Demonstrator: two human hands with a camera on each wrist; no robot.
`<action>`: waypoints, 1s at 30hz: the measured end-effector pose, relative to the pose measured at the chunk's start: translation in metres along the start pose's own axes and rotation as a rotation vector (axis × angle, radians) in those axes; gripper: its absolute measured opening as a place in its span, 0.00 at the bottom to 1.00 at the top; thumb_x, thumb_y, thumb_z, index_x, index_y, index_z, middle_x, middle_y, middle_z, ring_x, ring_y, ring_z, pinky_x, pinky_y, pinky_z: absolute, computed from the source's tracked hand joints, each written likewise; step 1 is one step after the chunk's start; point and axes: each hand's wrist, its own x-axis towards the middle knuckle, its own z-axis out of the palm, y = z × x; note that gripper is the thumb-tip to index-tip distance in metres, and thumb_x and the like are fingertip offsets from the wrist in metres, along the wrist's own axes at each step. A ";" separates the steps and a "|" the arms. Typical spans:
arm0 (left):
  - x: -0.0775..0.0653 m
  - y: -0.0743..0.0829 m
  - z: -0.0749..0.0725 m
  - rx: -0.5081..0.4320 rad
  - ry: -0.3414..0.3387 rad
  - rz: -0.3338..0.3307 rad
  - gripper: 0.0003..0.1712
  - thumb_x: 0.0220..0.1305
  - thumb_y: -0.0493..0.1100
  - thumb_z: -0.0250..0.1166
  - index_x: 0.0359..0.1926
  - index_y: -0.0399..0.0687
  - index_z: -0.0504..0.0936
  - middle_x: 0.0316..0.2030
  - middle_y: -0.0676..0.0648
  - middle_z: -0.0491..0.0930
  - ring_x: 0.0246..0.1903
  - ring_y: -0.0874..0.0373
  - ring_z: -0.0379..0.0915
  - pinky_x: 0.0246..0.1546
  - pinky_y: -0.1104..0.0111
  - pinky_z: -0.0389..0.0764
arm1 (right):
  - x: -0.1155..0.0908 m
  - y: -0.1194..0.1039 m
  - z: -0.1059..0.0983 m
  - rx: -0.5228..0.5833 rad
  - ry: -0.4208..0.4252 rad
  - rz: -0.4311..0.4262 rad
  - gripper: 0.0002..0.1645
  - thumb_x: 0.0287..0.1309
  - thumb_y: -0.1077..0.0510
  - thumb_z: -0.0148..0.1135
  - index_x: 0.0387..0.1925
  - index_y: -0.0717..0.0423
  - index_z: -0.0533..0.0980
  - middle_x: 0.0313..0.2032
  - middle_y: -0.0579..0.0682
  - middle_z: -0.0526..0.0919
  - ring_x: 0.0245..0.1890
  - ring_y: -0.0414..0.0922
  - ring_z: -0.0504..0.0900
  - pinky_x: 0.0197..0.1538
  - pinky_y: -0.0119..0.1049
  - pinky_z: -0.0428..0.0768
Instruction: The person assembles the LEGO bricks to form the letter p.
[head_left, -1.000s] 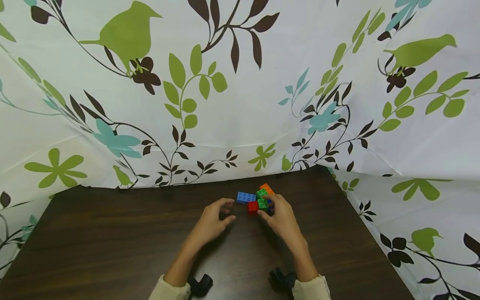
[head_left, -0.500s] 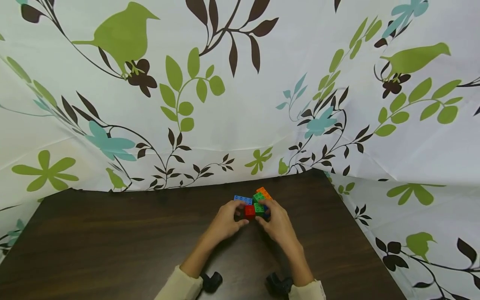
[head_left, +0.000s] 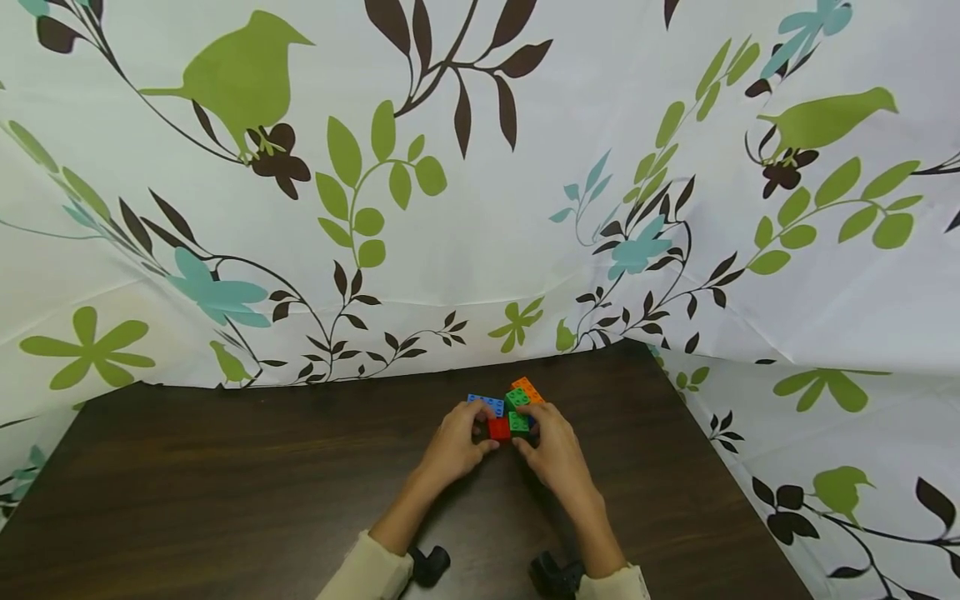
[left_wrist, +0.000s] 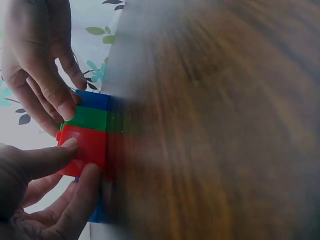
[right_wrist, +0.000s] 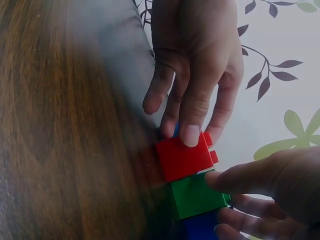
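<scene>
In the head view a red toy building brick (head_left: 498, 430) stands side by side with a green brick (head_left: 518, 425) on the dark table. My left hand (head_left: 452, 446) pinches the red brick, thumb on its near face and fingers curled by its left side. From the right, my right hand (head_left: 558, 446) holds the green brick, its thumb on the near face in the right wrist view. A dark blue brick (right_wrist: 201, 227) sits beside the green one, partly behind my right fingers. Whether these bricks are joined I cannot tell.
Just behind lie a lighter blue brick (head_left: 487, 405), a second green brick (head_left: 516, 399) and an orange brick (head_left: 528, 390). A white cloth (head_left: 480, 208) with birds and leaves rises at the table's (head_left: 225, 492) back edge. Black straps with dark mounts circle both wrists.
My left hand has moved right, from beside the bricks onto the red one. The right hand stays at the green brick. The head view has shifted slightly.
</scene>
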 end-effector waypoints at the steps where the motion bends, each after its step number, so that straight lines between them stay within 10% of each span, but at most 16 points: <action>1: -0.001 0.000 -0.001 -0.011 -0.005 -0.005 0.20 0.60 0.35 0.81 0.50 0.42 0.83 0.49 0.39 0.83 0.44 0.50 0.82 0.47 0.59 0.87 | 0.000 0.000 0.000 -0.002 -0.001 0.000 0.28 0.57 0.64 0.81 0.60 0.56 0.84 0.50 0.56 0.83 0.41 0.45 0.81 0.41 0.38 0.82; 30: -0.055 -0.015 -0.046 0.055 0.119 -0.077 0.21 0.53 0.32 0.83 0.44 0.46 0.82 0.44 0.44 0.88 0.49 0.47 0.85 0.56 0.47 0.83 | -0.004 -0.002 0.004 -0.045 0.015 -0.010 0.25 0.57 0.62 0.82 0.56 0.55 0.86 0.53 0.58 0.83 0.43 0.49 0.85 0.43 0.47 0.86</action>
